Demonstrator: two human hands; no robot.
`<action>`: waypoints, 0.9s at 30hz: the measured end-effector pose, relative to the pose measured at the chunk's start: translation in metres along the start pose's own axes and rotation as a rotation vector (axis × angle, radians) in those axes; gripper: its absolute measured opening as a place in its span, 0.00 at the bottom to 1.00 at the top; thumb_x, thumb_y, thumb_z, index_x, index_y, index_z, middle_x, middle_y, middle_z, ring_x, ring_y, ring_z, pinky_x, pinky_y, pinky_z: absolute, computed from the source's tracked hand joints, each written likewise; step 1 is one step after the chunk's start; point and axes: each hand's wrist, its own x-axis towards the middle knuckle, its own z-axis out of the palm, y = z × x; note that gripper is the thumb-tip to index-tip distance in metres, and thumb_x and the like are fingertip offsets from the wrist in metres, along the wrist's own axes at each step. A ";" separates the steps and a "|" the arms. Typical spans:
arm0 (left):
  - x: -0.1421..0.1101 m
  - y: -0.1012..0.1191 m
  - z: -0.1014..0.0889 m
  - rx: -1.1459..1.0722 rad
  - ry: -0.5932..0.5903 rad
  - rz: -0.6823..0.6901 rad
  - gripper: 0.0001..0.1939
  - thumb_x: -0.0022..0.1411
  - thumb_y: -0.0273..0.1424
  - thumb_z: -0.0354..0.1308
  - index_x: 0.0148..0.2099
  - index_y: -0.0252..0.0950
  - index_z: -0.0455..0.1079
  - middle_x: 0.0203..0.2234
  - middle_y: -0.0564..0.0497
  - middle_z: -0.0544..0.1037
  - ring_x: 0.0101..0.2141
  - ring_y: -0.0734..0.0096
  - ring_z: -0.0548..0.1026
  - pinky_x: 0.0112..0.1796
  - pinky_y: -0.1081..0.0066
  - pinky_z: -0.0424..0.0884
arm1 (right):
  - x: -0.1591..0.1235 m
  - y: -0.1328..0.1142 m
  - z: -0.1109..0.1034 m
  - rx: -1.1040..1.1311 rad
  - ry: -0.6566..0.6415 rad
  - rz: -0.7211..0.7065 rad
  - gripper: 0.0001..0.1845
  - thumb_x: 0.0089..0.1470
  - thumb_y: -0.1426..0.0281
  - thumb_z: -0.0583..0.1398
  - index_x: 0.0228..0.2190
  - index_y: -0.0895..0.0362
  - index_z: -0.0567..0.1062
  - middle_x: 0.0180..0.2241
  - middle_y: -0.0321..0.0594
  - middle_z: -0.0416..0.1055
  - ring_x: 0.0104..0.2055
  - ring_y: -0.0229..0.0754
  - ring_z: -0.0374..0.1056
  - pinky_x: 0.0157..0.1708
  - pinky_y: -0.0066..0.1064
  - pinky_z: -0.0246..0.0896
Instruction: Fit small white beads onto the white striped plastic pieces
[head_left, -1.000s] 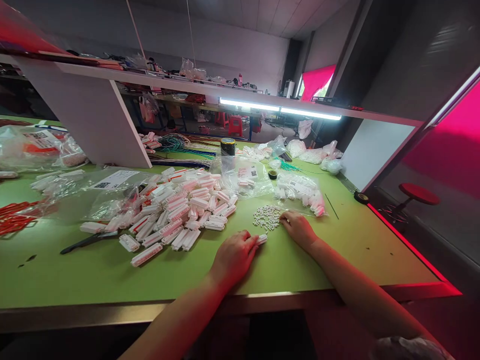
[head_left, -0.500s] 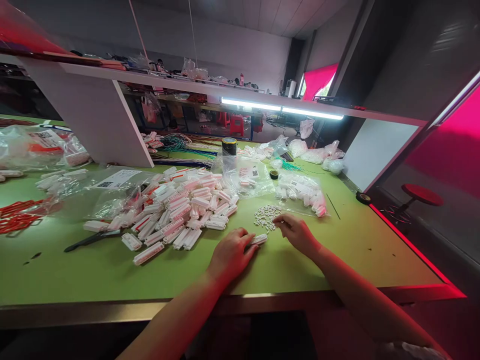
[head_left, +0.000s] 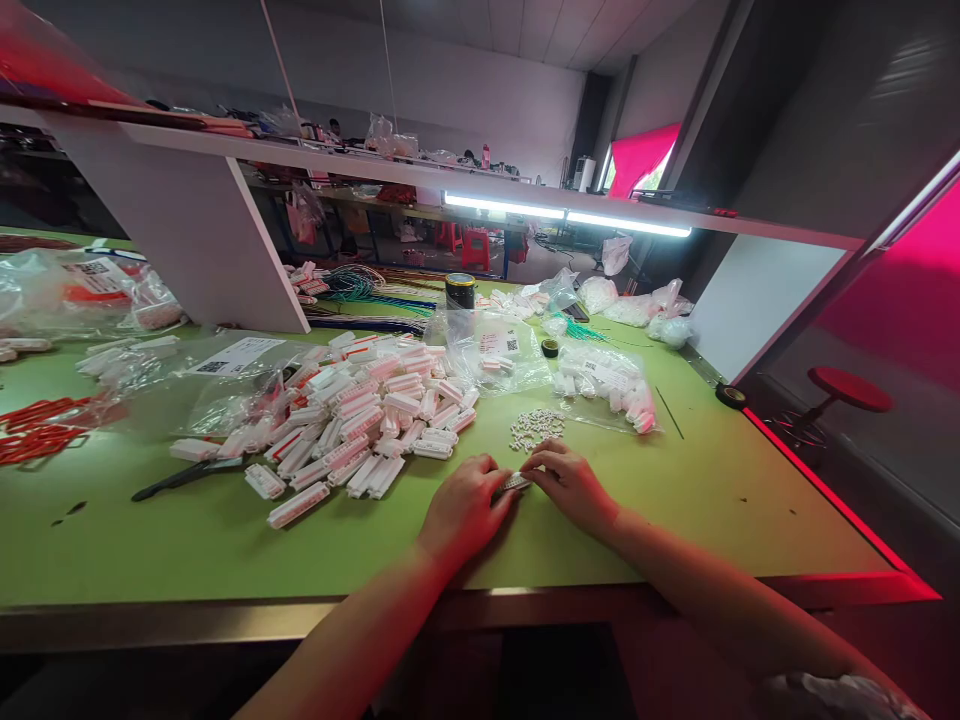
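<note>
My left hand (head_left: 465, 508) rests on the green table (head_left: 675, 500) and grips a long white plastic connector (head_left: 516, 483) at its near end. My right hand (head_left: 571, 484) has its fingertips on the other end of that same connector; whether a small piece sits between those fingers is hidden. Just beyond both hands lies a small heap of tiny white parts (head_left: 534, 428). A large pile of white and pink connectors (head_left: 360, 415) spreads out to the left of my hands.
A black tool (head_left: 184, 477) lies left of the pile. Clear bags of parts (head_left: 607, 385) sit behind the heap, with a black-lidded can (head_left: 460, 291) and wire bundles (head_left: 360, 290) further back. Red parts (head_left: 37, 432) lie far left. A tape roll (head_left: 730, 396) sits near the right edge.
My right hand has left the heap of tiny parts and come back toward me to meet the connector held by my left hand. The left hand has barely moved.
</note>
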 end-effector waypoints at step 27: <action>0.003 0.000 0.002 -0.021 -0.002 0.000 0.13 0.71 0.36 0.56 0.36 0.37 0.78 0.32 0.48 0.76 0.35 0.65 0.74 0.40 0.68 0.67 | -0.004 -0.008 -0.005 -0.644 -0.135 -0.292 0.12 0.67 0.73 0.56 0.34 0.55 0.78 0.36 0.41 0.75 0.35 0.40 0.69 0.37 0.31 0.59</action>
